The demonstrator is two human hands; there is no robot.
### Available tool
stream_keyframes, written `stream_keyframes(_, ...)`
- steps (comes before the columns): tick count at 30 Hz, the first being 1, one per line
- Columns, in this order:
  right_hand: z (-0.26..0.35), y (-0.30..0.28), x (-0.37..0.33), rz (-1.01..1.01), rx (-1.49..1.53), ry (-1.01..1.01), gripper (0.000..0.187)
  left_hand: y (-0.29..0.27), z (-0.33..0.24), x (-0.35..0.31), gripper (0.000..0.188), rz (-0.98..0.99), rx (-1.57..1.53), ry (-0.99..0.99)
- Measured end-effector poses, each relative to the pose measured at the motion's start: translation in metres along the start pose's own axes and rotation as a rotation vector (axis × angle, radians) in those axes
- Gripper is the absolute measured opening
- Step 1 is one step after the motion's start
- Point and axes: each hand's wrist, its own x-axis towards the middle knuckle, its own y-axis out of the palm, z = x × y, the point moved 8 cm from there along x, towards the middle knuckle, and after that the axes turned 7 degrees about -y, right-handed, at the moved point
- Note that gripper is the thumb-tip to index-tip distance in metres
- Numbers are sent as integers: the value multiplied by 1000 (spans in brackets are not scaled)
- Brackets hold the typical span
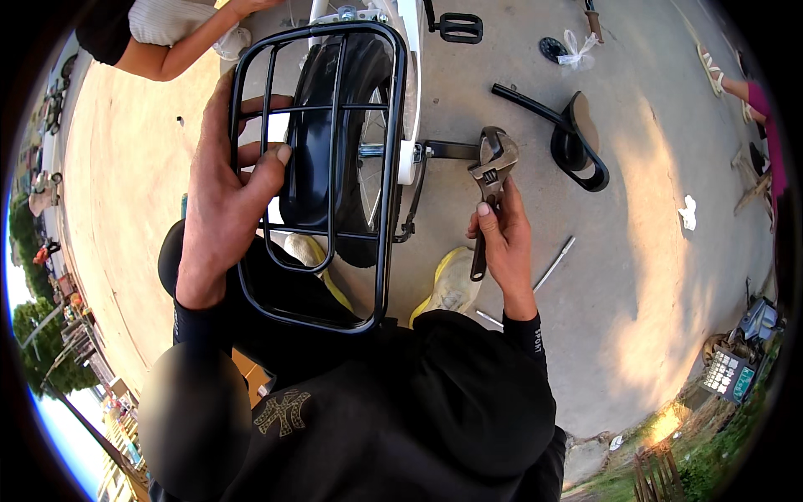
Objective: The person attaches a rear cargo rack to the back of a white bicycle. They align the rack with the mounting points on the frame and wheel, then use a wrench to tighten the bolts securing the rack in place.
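My left hand [230, 201] is closed round the left side of a black wire rack [335, 71], its thumb and fingers on the bars. The rack lies over a bicycle's black rear wheel and mudguard [309, 142], between me and the white frame [412, 75]. In my right hand [508, 243] an adjustable wrench [492, 163] stands upright, gripped by its handle with the jaw end up. The wrench head is beside the end of a dark bar [452, 150] coming out from the wheel's axle; I cannot tell if they touch.
A black bicycle saddle [577, 138] on its post lies on the concrete at right. A pedal [460, 28], a metal rod [554, 263] and a clear plastic bag [577, 52] lie about. Another person's arm [180, 54] reaches in at upper left. A sandalled foot [711, 71] is at far right.
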Motion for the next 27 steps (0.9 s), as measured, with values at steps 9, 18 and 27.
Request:
stream_keyframes(9,-43,30,-7,74,-475,39,25,-1,0,-1,79,1,-54,10)
stream_keyframes(18,-23,53,4,33,-915,-215,27,-1,0,-1,78,9,-50,7)
stream_keyframes(27,-11,76,20,156,-1183,-218,24,-1,2,-3,76,10,-43,17)
